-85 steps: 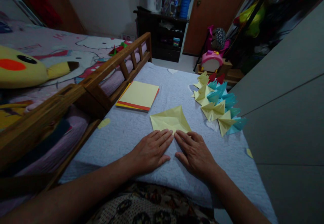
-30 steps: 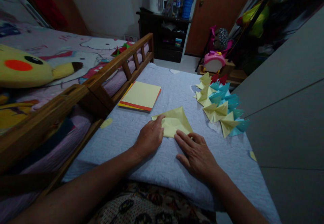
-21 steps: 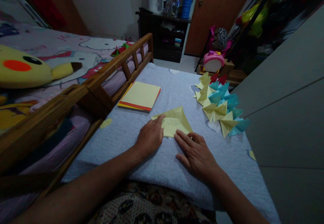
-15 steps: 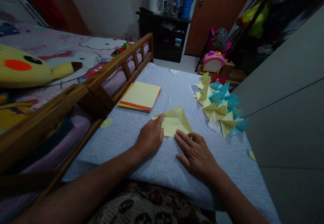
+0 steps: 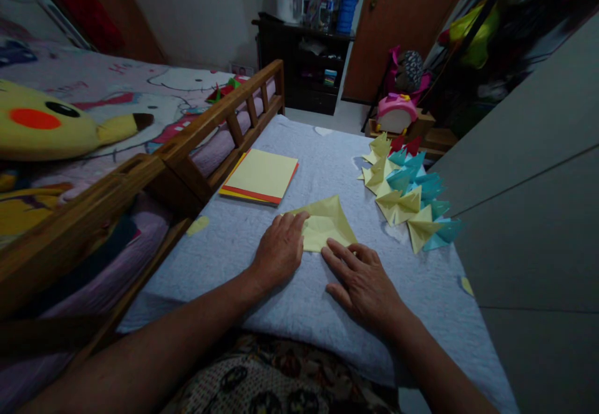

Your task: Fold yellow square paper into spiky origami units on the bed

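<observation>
A pale yellow sheet of origami paper (image 5: 324, 225), partly folded, lies flat on the cloth before me. My left hand (image 5: 279, 248) rests over its left corner, fingers laid on the paper and hiding that end. At the lower right edge, the fingertips of my right hand (image 5: 358, 276) press on the sheet, with the fingers stretched out and the thumb apart on the cloth. Beyond my left hand sits a stack of square paper sheets (image 5: 262, 175), pale yellow on top with orange and yellow beneath.
Several folded yellow paper pieces (image 5: 397, 205) stand in rows at the right, beside blue ones (image 5: 414, 173) and red ones (image 5: 412, 145). A wooden bed rail (image 5: 210, 123) borders the left side. A pale cabinet panel (image 5: 528, 214) rises along the right.
The left fingers have shifted slightly further over the paper. My right hand and the sheet stay nearly where they were.
</observation>
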Action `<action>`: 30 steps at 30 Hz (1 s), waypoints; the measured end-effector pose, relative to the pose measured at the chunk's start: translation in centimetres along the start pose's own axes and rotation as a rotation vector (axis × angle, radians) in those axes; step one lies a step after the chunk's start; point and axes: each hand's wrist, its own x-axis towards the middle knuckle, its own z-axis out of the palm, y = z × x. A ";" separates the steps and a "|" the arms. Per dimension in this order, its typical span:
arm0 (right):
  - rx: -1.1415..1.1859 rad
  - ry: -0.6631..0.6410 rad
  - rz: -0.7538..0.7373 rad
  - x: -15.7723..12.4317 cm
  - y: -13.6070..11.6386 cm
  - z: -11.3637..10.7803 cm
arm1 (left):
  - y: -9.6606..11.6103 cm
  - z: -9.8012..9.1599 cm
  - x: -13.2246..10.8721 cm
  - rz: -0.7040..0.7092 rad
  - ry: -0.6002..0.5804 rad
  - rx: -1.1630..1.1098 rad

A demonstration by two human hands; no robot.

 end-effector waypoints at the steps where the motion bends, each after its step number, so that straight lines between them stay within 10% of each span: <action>1: -0.003 -0.003 0.001 0.0 0.0 -0.1 | 0.1 -0.2 0.0 0.008 -0.006 0.015; 13: -0.004 -0.022 0.010 0.1 -0.3 -0.4 | -0.7 -2.7 -0.7 0.590 -0.229 0.257; 30: -0.080 -0.076 0.061 2.2 -2.8 -1.7 | -0.5 -3.9 -4.1 0.297 -0.182 0.369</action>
